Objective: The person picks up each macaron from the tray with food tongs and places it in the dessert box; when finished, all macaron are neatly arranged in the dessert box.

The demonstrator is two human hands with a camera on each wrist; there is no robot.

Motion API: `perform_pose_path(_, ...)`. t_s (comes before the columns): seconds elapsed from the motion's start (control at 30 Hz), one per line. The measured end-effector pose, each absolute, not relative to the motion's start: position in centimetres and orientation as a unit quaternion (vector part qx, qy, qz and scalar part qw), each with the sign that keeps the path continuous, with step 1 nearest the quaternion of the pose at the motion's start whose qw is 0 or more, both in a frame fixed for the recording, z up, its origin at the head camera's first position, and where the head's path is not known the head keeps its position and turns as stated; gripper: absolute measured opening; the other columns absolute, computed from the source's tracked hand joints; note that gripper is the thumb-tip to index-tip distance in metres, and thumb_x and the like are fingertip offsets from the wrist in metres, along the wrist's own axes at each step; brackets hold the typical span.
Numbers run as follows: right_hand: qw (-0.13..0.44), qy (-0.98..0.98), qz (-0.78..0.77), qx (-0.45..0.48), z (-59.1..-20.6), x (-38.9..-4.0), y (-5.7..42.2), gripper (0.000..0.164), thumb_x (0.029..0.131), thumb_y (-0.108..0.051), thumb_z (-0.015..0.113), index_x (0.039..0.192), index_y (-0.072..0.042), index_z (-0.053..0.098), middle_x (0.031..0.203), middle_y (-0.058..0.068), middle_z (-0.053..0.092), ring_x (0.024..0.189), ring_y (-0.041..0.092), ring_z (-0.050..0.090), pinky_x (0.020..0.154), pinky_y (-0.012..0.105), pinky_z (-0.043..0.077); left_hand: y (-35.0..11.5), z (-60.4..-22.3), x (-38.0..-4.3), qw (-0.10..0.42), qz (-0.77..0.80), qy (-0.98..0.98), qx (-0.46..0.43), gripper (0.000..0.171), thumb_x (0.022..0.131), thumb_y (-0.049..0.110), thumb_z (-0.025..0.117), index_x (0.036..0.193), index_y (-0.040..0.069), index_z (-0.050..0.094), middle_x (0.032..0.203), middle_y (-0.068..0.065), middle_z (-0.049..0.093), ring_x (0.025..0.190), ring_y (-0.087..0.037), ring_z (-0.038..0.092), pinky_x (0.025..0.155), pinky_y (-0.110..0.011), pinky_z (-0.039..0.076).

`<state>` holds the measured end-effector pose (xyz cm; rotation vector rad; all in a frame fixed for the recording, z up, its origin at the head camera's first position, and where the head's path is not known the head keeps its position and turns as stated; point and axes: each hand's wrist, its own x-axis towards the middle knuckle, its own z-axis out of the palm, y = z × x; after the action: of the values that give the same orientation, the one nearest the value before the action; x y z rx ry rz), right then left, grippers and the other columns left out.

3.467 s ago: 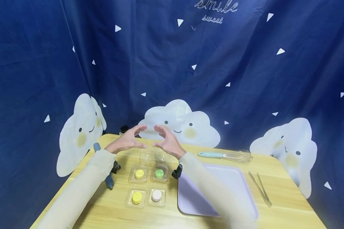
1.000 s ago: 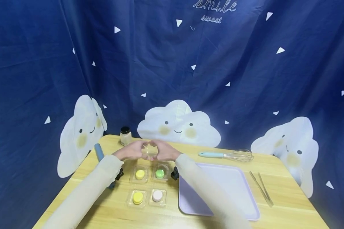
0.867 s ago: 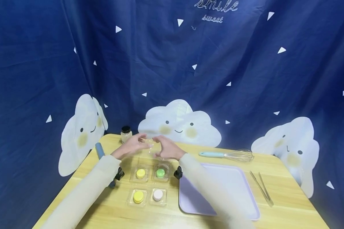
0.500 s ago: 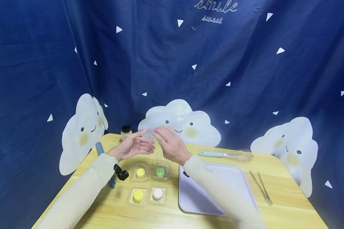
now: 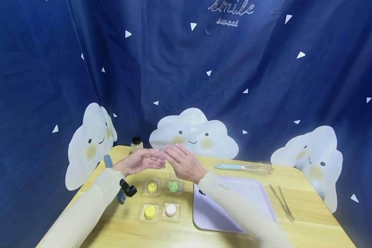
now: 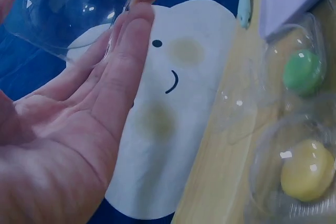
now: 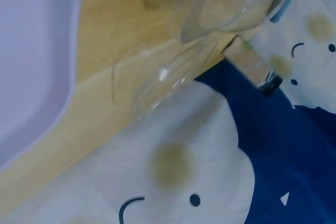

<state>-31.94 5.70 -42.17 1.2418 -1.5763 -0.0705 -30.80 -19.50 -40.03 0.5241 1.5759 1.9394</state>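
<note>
Both hands meet above the back of the table around a clear plastic box piece (image 6: 68, 9) with a square rim. My left hand (image 5: 141, 161) has its palm turned inward, long fingers along the piece's rim and thumb across from them. My right hand (image 5: 184, 162) reaches in from the other side, its fingertips at the piece's corner; the right wrist view does not show this hand. Below them, clear square boxes hold a yellow macaron (image 5: 152, 187) and a green macaron (image 5: 173, 186). Another yellow macaron (image 5: 150, 212) and a pale pink macaron (image 5: 170, 209) sit in front.
Another clear plastic piece (image 7: 168, 74) stands behind the green macaron. A lilac tray (image 5: 204, 222) lies under the right forearm, with a whisk (image 5: 229, 167) behind it and tongs (image 5: 285, 206) beside it. A black-lidded jar (image 5: 136, 144) and a blue-handled tool (image 5: 107, 161) are at left.
The hands first reached over the back boxes, came together low, then rose with the clear piece. Since half a second ago, my left fingers and thumb have drawn closer together at it.
</note>
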Motion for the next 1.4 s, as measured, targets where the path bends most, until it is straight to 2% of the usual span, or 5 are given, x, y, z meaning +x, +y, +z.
perform_pose_path(0.27,0.352,-0.742,0.264,0.506,-40.8,-29.3,4.9,0.103,0.071,-0.023,0.09,0.152,0.004,0.033,0.153,0.023,0.044,0.143,0.034,0.043,0.125,0.042,0.036,-20.7,-39.5,-29.4,0.094,0.592,0.773,0.209,0.059,0.091,0.022,0.076,0.14,-0.003,0.055,0.133,-0.018,0.067,0.119,-0.021,0.068,0.1,-0.026,0.057)
perform_pose_path(0.6,0.133,-0.774,0.483,0.388,-40.6,-27.6,5.7,0.097,0.077,-0.014,0.087,0.157,-0.007,0.031,0.16,0.015,0.039,0.149,0.028,0.039,0.123,0.044,0.037,-20.0,-38.2,-26.5,-0.039,0.439,0.852,0.281,0.069,0.076,0.029,0.09,0.136,0.009,0.062,0.131,-0.01,0.07,0.123,-0.031,0.067,0.108,-0.044,0.052)
perform_pose_path(0.8,0.056,-0.749,0.528,0.396,-41.5,-26.3,5.6,0.089,0.08,-0.012,0.085,0.154,-0.003,0.036,0.159,0.017,0.041,0.148,0.031,0.04,0.123,0.04,0.037,-19.2,-38.5,-24.7,-0.048,0.418,0.859,0.293,0.075,0.074,0.036,0.091,0.137,0.007,0.062,0.133,-0.008,0.069,0.123,-0.031,0.066,0.108,-0.045,0.052)
perform_pose_path(1.1,0.073,-0.766,0.496,0.403,-43.0,-25.1,5.4,0.08,0.077,-0.01,0.086,0.147,-0.006,0.047,0.147,0.01,0.055,0.137,0.027,0.054,0.119,0.037,0.044,-18.9,-39.8,-23.4,-0.05,0.426,0.854,0.296,0.073,0.074,0.029,0.092,0.137,0.007,0.061,0.132,-0.011,0.07,0.121,-0.031,0.067,0.107,-0.045,0.053)
perform_pose_path(1.4,0.062,-0.814,0.424,0.392,-45.0,-23.0,5.4,0.077,0.078,-0.024,0.087,0.145,-0.01,0.051,0.142,0.008,0.062,0.129,0.025,0.061,0.11,0.039,0.052,-19.5,-42.3,-21.3,-0.012,0.41,0.863,0.294,0.079,0.078,0.045,0.086,0.142,0.008,0.057,0.136,-0.008,0.068,0.123,-0.028,0.067,0.108,-0.043,0.053)
